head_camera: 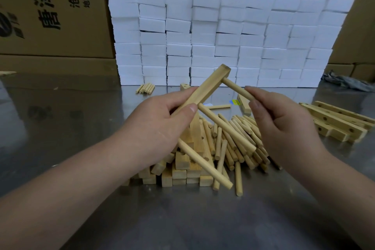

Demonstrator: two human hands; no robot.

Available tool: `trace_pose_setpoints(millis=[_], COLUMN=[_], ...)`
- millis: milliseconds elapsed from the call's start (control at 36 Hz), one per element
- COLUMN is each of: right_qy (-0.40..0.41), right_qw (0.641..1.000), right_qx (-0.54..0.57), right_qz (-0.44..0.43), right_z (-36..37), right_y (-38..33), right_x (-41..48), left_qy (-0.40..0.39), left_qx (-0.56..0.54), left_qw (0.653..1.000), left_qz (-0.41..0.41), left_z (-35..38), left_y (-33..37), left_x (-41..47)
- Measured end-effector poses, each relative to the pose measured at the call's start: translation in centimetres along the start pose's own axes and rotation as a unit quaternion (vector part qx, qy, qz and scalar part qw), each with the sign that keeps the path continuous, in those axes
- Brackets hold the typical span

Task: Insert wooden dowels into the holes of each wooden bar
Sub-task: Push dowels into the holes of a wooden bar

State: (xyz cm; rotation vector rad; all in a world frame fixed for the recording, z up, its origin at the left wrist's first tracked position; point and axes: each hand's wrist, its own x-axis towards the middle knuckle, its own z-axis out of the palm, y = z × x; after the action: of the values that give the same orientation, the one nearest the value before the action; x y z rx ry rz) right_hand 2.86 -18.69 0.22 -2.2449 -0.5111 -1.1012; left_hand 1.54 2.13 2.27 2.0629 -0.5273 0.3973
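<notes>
Wooden bar (205,91) gripped in my left hand (160,128), long axis rising away and rightward over the tabletop (60,132); my right hand (284,126) pinches the top dowel (236,87), square to the bar's far end (two lower dowels look seated).

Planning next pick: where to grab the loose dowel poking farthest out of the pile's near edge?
Pinch the dowel on its near half, from above, across its width: it lies flat on the table, that end free of the pile.
</notes>
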Motion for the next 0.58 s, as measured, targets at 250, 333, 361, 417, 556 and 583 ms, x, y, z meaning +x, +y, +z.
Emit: trace_pose_setpoints(millis=[250, 333, 361, 417, 556, 583], right_qy=[0.019, 0.014, 0.015, 0.02, 0.01, 0.011], right_qw=[0.994, 0.994, 0.994, 0.995, 0.998, 0.999], right_qx=[-0.093, -0.09, -0.087, -0.084, -0.06, -0.048], right_qz=[-0.059, -0.065, -0.063, -0.058, -0.023, -0.013], right_z=[-0.6, -0.4, -0.4, -0.5, -0.2, -0.1], right_y=[-0.8, -0.9, -1.0, -1.1, -1.1, -1.2], right_x=[0.2, 0.1, 0.0, 0.0, -0.2, -0.3], left_qy=[-0.005, -0.014, -0.015, -0.013, -0.013, -0.015], left_qx=[0.038, 0.051, 0.055, 0.064, 0.09, 0.089], left_qw=[0.999, 0.998, 0.998, 0.998, 0.996, 0.996], left_qz=[0.017, 0.015, 0.014, 0.016, 0.015, 0.016], left_z=[-0.1, -0.2, -0.3, -0.4, -0.5, -0.6], left_y=[0.3, 0.4, 0.4, 0.4, 0.3, 0.3], left_x=[-0.4, -0.4, -0.3, -0.3, -0.3, -0.3])
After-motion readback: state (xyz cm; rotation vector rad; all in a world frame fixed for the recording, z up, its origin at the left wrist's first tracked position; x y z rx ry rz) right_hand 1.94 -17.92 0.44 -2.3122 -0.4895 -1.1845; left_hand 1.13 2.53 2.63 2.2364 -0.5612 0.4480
